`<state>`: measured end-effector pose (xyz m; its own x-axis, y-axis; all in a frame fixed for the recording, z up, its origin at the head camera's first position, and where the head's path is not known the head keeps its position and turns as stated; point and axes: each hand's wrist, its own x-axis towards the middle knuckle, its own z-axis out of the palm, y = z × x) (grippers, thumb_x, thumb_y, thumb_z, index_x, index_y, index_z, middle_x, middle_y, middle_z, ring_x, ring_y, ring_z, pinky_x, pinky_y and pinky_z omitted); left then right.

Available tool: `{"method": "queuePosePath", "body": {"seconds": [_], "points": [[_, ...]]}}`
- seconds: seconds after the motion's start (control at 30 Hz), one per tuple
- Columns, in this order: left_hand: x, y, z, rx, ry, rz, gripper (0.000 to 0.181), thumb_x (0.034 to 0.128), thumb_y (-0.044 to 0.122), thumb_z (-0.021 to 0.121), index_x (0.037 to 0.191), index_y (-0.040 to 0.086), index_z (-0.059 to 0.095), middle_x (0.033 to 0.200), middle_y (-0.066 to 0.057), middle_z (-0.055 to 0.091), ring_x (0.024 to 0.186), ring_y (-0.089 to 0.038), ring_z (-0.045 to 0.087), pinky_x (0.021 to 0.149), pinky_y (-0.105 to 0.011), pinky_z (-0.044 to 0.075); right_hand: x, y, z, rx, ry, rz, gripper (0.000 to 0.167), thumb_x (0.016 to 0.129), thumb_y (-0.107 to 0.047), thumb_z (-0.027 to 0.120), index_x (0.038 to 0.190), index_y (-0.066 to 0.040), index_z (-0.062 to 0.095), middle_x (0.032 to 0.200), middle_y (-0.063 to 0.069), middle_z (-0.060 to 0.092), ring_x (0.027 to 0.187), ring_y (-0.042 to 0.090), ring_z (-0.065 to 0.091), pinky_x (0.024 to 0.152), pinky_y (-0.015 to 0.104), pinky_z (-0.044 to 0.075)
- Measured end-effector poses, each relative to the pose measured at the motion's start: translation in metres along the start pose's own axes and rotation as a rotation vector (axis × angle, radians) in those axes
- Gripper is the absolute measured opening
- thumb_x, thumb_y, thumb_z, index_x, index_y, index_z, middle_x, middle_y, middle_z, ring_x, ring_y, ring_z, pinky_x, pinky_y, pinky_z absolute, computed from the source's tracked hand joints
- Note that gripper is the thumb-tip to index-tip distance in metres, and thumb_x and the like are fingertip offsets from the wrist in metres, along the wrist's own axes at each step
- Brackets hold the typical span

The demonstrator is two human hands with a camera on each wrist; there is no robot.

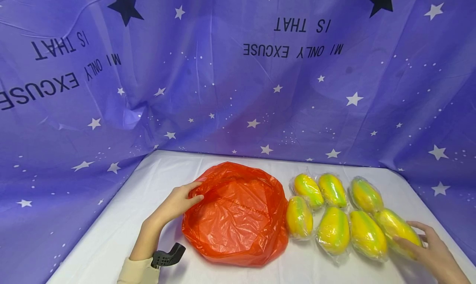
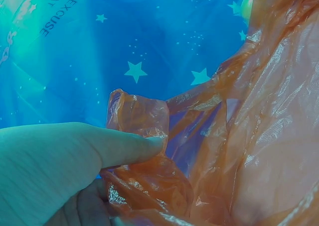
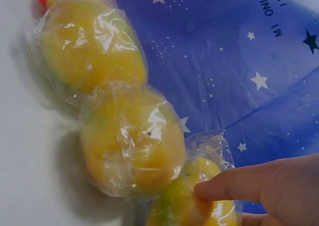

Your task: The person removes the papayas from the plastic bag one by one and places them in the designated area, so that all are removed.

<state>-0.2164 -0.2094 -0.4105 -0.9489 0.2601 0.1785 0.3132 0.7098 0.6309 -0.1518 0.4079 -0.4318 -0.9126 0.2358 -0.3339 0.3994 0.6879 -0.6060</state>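
A red plastic bag [image 1: 238,218] lies on the table with its mouth spread wide. My left hand [image 1: 178,203] pinches the bag's left rim; in the left wrist view the thumb [image 2: 132,146] presses crumpled film [image 2: 144,116] against the fingers. At the right, my right hand [image 1: 427,244] grips a yellow-green papaya-like fruit [image 1: 396,226] in a clear wrapper, thumb on its near side and fingers on its far side. The right wrist view shows the thumb [image 3: 219,186] on this fruit [image 3: 179,201]. Its underside is hidden.
Several similar wrapped fruits, among them one [image 1: 332,230] near the middle of the group, lie between the bag and my right hand. A white cloth covers the table [image 1: 145,193]. Behind and beside it hangs a purple star-printed curtain [image 1: 223,90].
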Motion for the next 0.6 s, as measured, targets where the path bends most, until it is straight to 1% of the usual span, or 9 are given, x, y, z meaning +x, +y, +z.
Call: {"method": "queuePosePath", "body": {"seconds": [0.1,0.27,0.37,0.5,0.6], "points": [[-0.0001,-0.0002,0.0002,-0.001,-0.001,-0.002,0.042,0.0914,0.013,0.064,0.131,0.0,0.057,0.126,-0.015,0.061,0.119,-0.034,0.055,0.101,-0.052,0.04,-0.0009,0.0014,-0.0009,-0.026,-0.019,-0.02,0.1,0.094,-0.053,0.053,0.143,0.015,-0.002,0.137,0.049,0.003,0.121,0.066,0.016,0.092,0.073,0.03],[-0.0004,-0.0006,0.0,-0.003,-0.006,-0.007,0.045,0.0915,0.014,0.064,0.133,-0.001,0.055,0.129,-0.018,0.059,0.121,-0.036,0.052,0.102,-0.053,0.039,0.0008,0.0036,-0.0005,-0.056,-0.014,-0.025,0.099,0.093,-0.054,0.054,0.141,0.016,0.001,0.131,0.05,0.012,0.116,0.065,0.025,0.087,0.069,0.039],[-0.0003,-0.0011,0.0003,-0.002,-0.004,-0.008,0.045,0.0915,0.014,0.064,0.132,-0.001,0.055,0.129,-0.018,0.059,0.121,-0.037,0.052,0.102,-0.053,0.039,0.0028,0.0052,-0.0001,-0.078,-0.003,-0.029,0.099,0.093,-0.054,0.054,0.139,0.017,0.003,0.128,0.05,0.017,0.113,0.064,0.03,0.085,0.067,0.042],[0.0,-0.0008,0.0007,0.002,-0.002,-0.002,0.044,0.0915,0.014,0.064,0.132,-0.001,0.056,0.128,-0.017,0.06,0.12,-0.036,0.053,0.102,-0.052,0.04,0.0038,0.0059,0.0008,-0.094,-0.007,-0.04,0.098,0.093,-0.054,0.053,0.138,0.018,0.003,0.128,0.051,0.015,0.114,0.065,0.028,0.088,0.069,0.038],[-0.0002,0.0,0.0004,0.006,-0.003,-0.001,0.044,0.0916,0.015,0.064,0.132,-0.001,0.056,0.127,-0.017,0.061,0.119,-0.035,0.054,0.101,-0.052,0.04,0.0029,0.0048,0.0016,-0.079,-0.023,-0.043,0.098,0.094,-0.055,0.051,0.139,0.017,0.002,0.131,0.051,0.012,0.116,0.065,0.024,0.091,0.071,0.034]]}}
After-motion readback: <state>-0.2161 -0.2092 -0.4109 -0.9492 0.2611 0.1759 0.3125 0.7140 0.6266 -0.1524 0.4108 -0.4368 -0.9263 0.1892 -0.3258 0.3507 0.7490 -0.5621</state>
